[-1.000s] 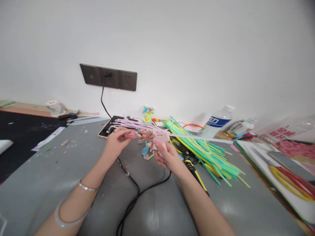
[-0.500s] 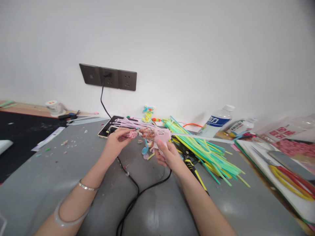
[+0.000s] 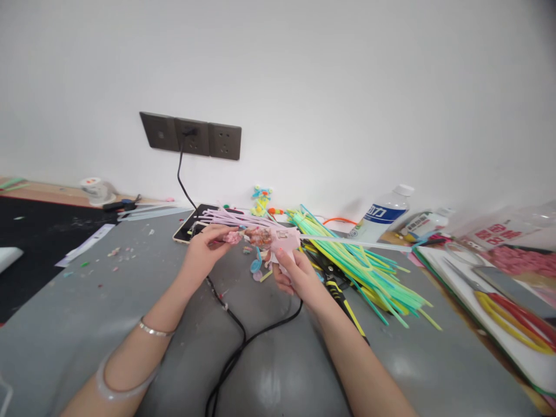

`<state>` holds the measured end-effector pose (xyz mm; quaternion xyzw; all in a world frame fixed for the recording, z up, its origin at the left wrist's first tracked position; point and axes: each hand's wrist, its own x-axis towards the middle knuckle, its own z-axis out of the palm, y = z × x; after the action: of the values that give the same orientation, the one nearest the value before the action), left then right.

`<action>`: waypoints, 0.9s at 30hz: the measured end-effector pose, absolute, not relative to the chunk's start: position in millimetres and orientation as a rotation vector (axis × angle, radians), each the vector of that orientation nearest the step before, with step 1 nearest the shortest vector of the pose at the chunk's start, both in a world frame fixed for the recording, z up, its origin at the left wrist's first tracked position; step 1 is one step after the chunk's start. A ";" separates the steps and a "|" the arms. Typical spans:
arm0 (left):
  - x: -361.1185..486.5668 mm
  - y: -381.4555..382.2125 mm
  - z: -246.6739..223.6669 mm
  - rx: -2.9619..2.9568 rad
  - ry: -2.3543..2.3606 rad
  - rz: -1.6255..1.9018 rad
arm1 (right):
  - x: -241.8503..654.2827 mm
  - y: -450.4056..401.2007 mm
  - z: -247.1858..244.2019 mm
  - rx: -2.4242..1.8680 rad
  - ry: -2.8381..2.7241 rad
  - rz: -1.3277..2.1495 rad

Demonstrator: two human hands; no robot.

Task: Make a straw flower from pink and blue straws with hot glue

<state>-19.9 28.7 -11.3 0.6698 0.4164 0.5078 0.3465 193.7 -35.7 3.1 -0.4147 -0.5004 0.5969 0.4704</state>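
A small pink knobbly piece (image 3: 233,237) is pinched in the fingers of my left hand (image 3: 207,248). My right hand (image 3: 292,271) is wrapped round the handle of a pink glue gun (image 3: 286,236), whose stained front end points left at the pink piece. A long clear glue stick (image 3: 356,242) sticks out from the gun's back toward the right. Its black cord (image 3: 271,329) hangs below my right hand and runs over the grey table (image 3: 269,370). Behind my hands lie lilac strips (image 3: 234,218).
Green and yellow strips (image 3: 369,272) lie to the right, over black-yellow pliers (image 3: 345,304). A bottle (image 3: 384,211), scissors (image 3: 512,318) and a bag of pink pieces (image 3: 512,249) are further right. A phone (image 3: 186,227) lies behind my left hand. A socket panel (image 3: 191,136) is on the wall.
The glue gun has tilted slightly and its front end has shifted a little to the left, closer to the pink piece. My left hand has hardly moved.
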 end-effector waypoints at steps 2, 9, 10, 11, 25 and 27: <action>-20.3 28.6 -11.1 1.746 1.083 1.321 | 193.9 -35.7 3.6 -1.017 -1.236 1.456; -20.4 28.1 -8.4 1.723 1.070 1.330 | 195.1 -35.6 2.2 -1.035 -1.245 1.442; -20.3 28.0 -8.0 1.718 1.064 1.335 | 195.2 -35.6 2.0 -1.032 -1.249 1.440; -20.4 27.9 -7.9 1.714 1.060 1.341 | 195.2 -35.6 2.0 -1.028 -1.252 1.440; -20.2 30.0 -10.3 1.664 1.121 1.367 | 195.1 -36.2 2.1 -1.032 -1.249 1.456; -20.0 30.8 -11.1 1.649 1.115 1.378 | 194.5 -36.6 3.3 -1.033 -1.245 1.462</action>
<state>-20.0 30.8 -11.1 0.6372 0.4310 0.5328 0.3526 194.5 -36.6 3.3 -0.4201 -0.5064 0.5945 0.4623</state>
